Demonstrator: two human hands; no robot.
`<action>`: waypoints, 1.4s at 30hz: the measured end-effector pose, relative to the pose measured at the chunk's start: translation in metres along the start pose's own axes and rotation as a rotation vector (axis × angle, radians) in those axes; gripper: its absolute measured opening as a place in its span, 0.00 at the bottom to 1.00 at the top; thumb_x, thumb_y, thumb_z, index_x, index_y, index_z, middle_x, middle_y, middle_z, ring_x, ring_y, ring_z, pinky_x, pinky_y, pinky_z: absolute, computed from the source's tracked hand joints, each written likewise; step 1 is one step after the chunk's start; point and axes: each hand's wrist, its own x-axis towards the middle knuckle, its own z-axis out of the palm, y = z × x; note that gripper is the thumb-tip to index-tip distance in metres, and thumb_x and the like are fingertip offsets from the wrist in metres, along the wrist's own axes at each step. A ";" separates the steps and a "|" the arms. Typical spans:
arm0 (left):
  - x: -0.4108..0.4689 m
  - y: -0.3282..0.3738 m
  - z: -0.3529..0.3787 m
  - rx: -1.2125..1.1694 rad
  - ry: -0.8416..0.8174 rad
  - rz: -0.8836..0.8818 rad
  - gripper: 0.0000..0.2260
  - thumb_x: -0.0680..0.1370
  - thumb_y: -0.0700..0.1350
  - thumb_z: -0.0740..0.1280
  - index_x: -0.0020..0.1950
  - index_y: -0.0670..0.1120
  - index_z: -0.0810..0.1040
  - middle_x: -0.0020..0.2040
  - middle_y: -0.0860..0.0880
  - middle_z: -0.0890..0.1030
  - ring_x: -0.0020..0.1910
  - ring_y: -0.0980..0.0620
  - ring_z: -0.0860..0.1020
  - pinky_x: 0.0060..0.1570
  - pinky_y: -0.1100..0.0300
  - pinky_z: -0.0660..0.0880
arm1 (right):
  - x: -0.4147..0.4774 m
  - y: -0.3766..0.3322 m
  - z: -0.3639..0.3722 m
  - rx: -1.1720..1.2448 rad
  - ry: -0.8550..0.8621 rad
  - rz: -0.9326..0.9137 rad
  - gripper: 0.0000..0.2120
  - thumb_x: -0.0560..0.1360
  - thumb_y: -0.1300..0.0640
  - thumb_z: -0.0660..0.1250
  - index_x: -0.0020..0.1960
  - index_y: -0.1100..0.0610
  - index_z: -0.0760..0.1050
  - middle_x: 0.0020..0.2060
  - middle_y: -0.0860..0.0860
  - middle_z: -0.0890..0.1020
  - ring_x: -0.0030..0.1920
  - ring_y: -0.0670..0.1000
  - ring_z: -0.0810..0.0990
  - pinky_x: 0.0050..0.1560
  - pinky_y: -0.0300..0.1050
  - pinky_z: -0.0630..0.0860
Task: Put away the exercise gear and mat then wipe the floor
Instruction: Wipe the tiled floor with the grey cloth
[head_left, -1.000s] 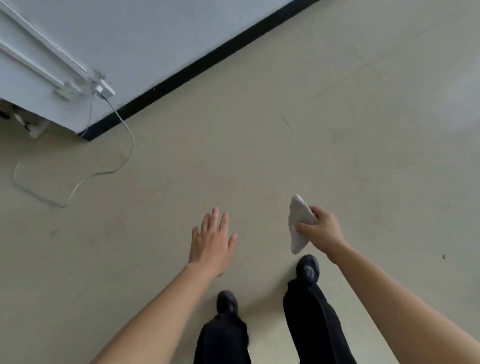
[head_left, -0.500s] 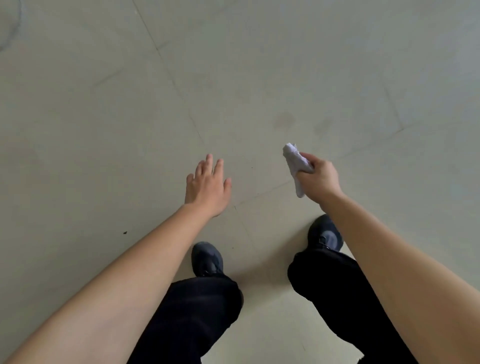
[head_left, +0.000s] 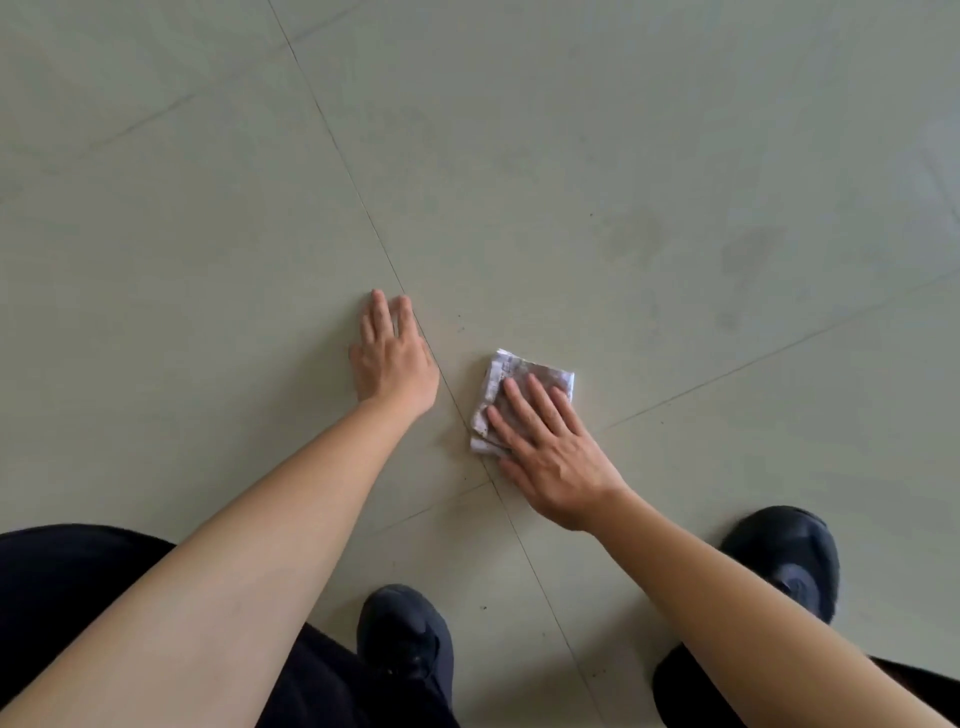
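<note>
White, crumpled folded cloth (head_left: 524, 387) lies on the floor (head_left: 623, 130), pressed by the flat, spread right hand (head_left: 550, 457).

Place: an indoor room; its kind cannot be told.
Underfoot: a floor (head_left: 571, 130) of large, smooth, pale grey-green tiles.
Lines: thin dark joints (head_left: 335, 140) between tiles.
Marks: faint dull smudges (head_left: 748, 254).

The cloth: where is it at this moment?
In the head view the folded cloth lies flat on the floor, slightly right of centre, pressed under the open right hand; the left hand is just to its left.
</note>
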 end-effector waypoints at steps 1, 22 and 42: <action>0.003 0.001 0.004 0.024 0.019 -0.002 0.27 0.81 0.44 0.55 0.80 0.45 0.53 0.81 0.42 0.49 0.78 0.41 0.52 0.69 0.44 0.61 | -0.002 0.000 0.005 -0.003 0.007 -0.006 0.28 0.85 0.44 0.51 0.82 0.53 0.52 0.82 0.57 0.49 0.81 0.61 0.43 0.80 0.62 0.48; 0.012 -0.021 0.008 0.025 0.168 0.130 0.19 0.80 0.42 0.59 0.70 0.43 0.68 0.77 0.39 0.61 0.74 0.38 0.61 0.69 0.40 0.59 | -0.014 -0.004 0.013 -0.095 -0.094 -0.191 0.28 0.83 0.49 0.55 0.82 0.44 0.51 0.82 0.52 0.48 0.81 0.61 0.41 0.79 0.62 0.44; 0.026 -0.033 0.023 -0.076 0.198 0.029 0.26 0.82 0.52 0.57 0.77 0.41 0.60 0.80 0.39 0.54 0.77 0.38 0.56 0.72 0.36 0.53 | 0.051 0.063 -0.032 -0.123 0.045 0.078 0.25 0.85 0.39 0.50 0.81 0.39 0.52 0.82 0.53 0.51 0.81 0.62 0.45 0.80 0.59 0.43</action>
